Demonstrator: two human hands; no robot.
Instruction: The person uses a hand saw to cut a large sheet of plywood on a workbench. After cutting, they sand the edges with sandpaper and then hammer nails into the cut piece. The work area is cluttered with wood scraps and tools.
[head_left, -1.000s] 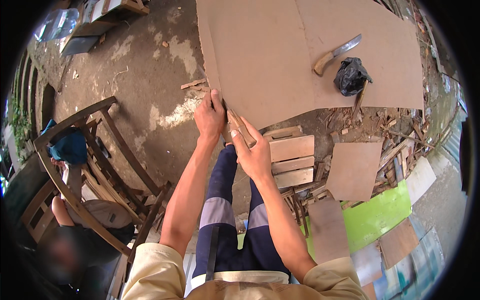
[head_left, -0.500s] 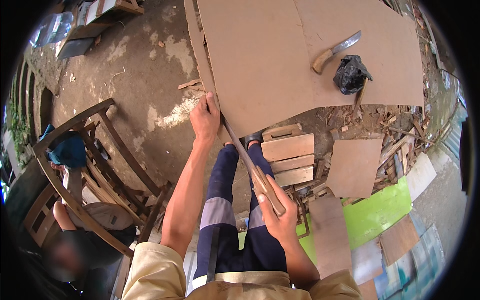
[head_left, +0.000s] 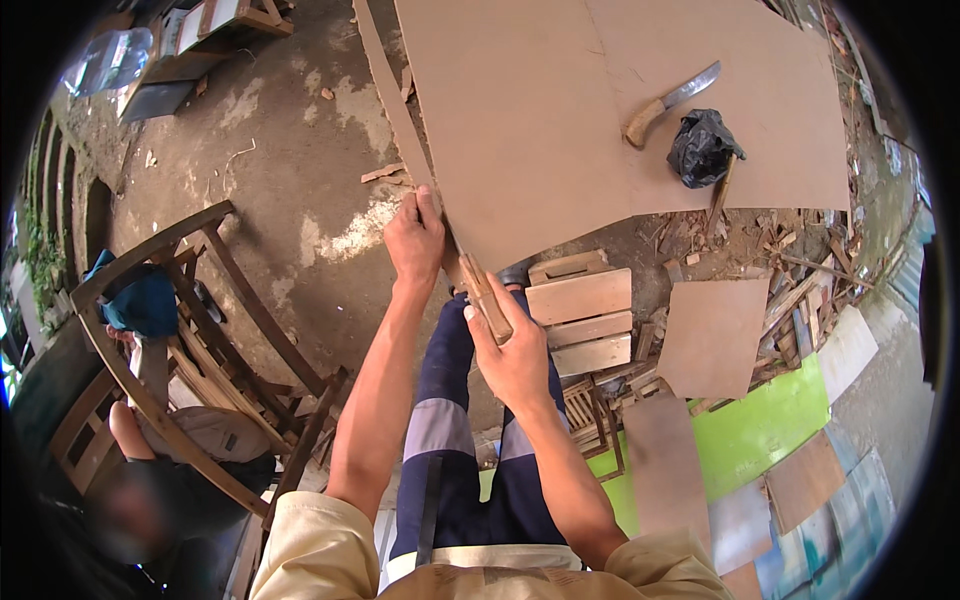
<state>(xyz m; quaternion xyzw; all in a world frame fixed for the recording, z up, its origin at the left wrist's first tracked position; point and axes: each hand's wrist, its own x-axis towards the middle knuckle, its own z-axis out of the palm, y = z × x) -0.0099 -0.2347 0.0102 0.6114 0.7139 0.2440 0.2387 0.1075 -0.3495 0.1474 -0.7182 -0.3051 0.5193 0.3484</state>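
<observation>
My right hand (head_left: 512,350) is closed round the wooden handle of a handsaw (head_left: 484,300). Its narrow dark blade runs up into the cut at the near left edge of a large brown board (head_left: 520,130), and most of the blade is hidden there. Left of the cut, a thin strip (head_left: 385,100) of the same board stands slightly apart, with a gap widening away from me. My left hand (head_left: 415,240) grips this strip beside the blade, thumb on top. A knife (head_left: 690,88) with a wooden handle and a black plastic bag (head_left: 700,150) lie on the board.
A dark wooden frame (head_left: 260,300) stands at the left, with a person (head_left: 200,430) sitting beyond it. A slatted wooden piece (head_left: 580,310), brown offcuts (head_left: 715,335), a green panel (head_left: 760,410) and wood scraps lie at the right. A crate-like wooden thing (head_left: 200,50) is far left.
My right hand has pushed the saw forward and left, bringing its handle near the board's edge, so less blade shows. The left hand keeps its grip on the strip.
</observation>
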